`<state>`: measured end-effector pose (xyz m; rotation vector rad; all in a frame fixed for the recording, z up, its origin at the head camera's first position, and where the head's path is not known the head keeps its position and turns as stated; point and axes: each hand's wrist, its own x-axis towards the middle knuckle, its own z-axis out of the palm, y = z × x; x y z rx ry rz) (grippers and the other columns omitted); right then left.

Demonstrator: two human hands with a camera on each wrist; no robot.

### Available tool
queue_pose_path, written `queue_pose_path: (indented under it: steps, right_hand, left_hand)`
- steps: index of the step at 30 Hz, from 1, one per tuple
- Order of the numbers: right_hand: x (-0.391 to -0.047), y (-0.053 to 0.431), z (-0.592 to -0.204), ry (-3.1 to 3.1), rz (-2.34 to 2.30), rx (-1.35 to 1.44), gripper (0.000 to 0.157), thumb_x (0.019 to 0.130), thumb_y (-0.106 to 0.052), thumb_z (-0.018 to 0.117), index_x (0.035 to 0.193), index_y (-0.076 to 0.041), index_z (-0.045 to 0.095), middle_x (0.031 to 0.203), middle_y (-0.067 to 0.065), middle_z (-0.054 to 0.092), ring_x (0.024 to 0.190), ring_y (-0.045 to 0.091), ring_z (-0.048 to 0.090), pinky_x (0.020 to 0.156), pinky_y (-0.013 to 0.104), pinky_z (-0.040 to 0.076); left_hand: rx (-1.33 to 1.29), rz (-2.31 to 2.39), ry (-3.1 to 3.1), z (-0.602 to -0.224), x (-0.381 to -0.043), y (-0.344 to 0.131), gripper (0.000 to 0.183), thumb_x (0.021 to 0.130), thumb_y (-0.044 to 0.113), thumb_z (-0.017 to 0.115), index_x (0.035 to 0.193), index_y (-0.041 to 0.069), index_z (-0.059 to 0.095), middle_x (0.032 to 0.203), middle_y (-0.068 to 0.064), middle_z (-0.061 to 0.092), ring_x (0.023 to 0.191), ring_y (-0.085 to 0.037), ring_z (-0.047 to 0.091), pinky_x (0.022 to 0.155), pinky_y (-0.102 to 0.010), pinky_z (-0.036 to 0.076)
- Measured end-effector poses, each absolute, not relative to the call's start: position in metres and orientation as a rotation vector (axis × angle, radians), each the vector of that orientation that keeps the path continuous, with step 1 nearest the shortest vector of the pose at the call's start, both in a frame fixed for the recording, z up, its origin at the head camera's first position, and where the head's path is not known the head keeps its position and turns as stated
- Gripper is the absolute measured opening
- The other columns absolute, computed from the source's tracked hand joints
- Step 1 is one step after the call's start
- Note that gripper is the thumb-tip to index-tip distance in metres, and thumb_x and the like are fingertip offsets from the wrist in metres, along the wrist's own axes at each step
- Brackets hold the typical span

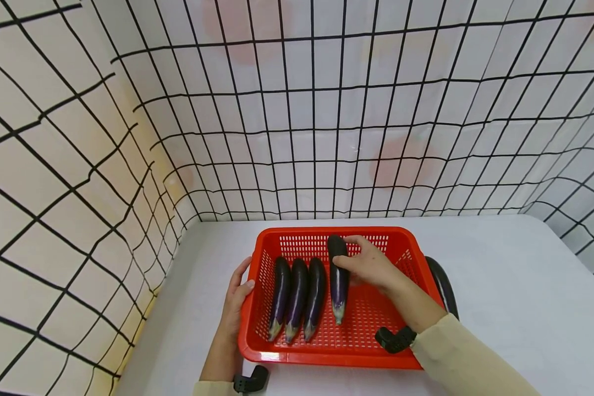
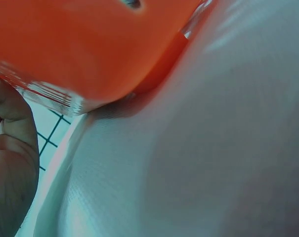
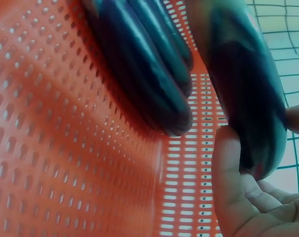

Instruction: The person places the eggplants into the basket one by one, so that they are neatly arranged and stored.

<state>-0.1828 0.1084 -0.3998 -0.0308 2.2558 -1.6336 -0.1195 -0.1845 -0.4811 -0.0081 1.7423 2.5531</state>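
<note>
My right hand [image 1: 368, 265] grips a dark purple eggplant [image 1: 339, 280] near its rounded far end, over the middle of a red plastic basket [image 1: 322, 358]. Thumb and fingers lie on opposite sides of this eggplant [image 3: 245, 89] in the right wrist view. Three more eggplants [image 1: 297, 300] lie side by side in the left half of the basket, their pale stem ends toward me. With thumb at the rim and fingers along the outside, my left hand [image 1: 237, 294] holds the basket's left wall. In the left wrist view the basket's underside corner [image 2: 95, 54] shows beside that hand.
Another eggplant [image 1: 443, 286] lies on the white table [image 1: 505, 286] against the basket's right outer side, partly hidden by it. A black wire grid [image 1: 322, 132] stands behind the table and along its sides. Dark bands [image 1: 251, 379] circle both wrists.
</note>
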Motion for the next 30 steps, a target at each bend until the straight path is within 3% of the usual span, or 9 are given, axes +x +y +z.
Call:
queue_pose_path:
  steps: [6, 13, 30]
  right_hand:
    - [-0.183, 0.107, -0.401, 2.273, -1.594, -0.051, 0.069, 0.094, -0.018, 0.067, 0.152, -0.001, 0.032, 0.106, 0.026, 0.071, 0.078, 0.023, 0.076, 0.070, 0.042, 0.066]
    - [-0.181, 0.109, -0.405, 2.204, -1.607, -0.109, 0.071, 0.094, -0.011, 0.065, 0.153, 0.003, 0.027, 0.122, 0.033, 0.059, 0.086, 0.025, 0.073, 0.070, 0.046, 0.066]
    - [-0.181, 0.104, -0.416, 2.177, -1.523, -0.018, 0.075, 0.092, -0.007, 0.067, 0.154, 0.002, 0.025, 0.109, 0.029, 0.068, 0.081, 0.028, 0.076, 0.069, 0.045, 0.066]
  left_hand:
    - [0.006, 2.550, 1.760, -0.479, -0.120, -0.184, 0.060, 0.101, 0.024, 0.053, 0.157, 0.031, 0.033, 0.154, -0.013, 0.049, 0.129, -0.035, 0.062, 0.097, -0.047, 0.058]
    - [0.011, 2.549, 1.745, -0.481, -0.121, -0.185, 0.060, 0.100, 0.021, 0.051, 0.156, 0.030, 0.034, 0.152, -0.011, 0.051, 0.124, -0.029, 0.065, 0.095, -0.046, 0.059]
    - [0.036, 2.575, 1.708, -0.481, -0.121, -0.186, 0.058, 0.101, 0.018, 0.047, 0.156, 0.027, 0.034, 0.151, -0.015, 0.050, 0.120, -0.027, 0.066, 0.095, -0.046, 0.059]
